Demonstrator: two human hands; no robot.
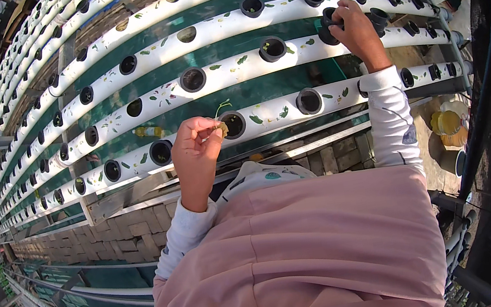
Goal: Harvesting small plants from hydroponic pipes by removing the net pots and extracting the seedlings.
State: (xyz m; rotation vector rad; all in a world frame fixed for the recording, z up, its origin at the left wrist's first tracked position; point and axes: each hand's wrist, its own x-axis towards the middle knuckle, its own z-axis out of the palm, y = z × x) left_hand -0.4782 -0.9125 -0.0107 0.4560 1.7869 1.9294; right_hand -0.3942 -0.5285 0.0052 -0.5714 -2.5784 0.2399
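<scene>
White hydroponic pipes point(238, 68) with round holes run across in front of me. My left hand point(195, 145) is over the nearest pipe, thumb and fingers pinching a seedling point(222, 107) by its small brownish plug point(224, 131). A thin green stem rises from the plug. Right behind it, a black net pot point(233, 124) sits in a hole. Farther off to the right, my right hand point(359, 32) is closed on the rim of a black net pot point(328, 35) at the second pipe; the fingertips are partly hidden among the dark pots there.
More black pots, such as one point(308, 101) to the right, fill holes along the pipes; small leaf bits lie on the pipes. Green sheeting point(285, 79) shows beneath. A metal rail point(276, 143) runs along the near side above brick paving point(123, 234). Yellow containers point(448, 122) stand at right.
</scene>
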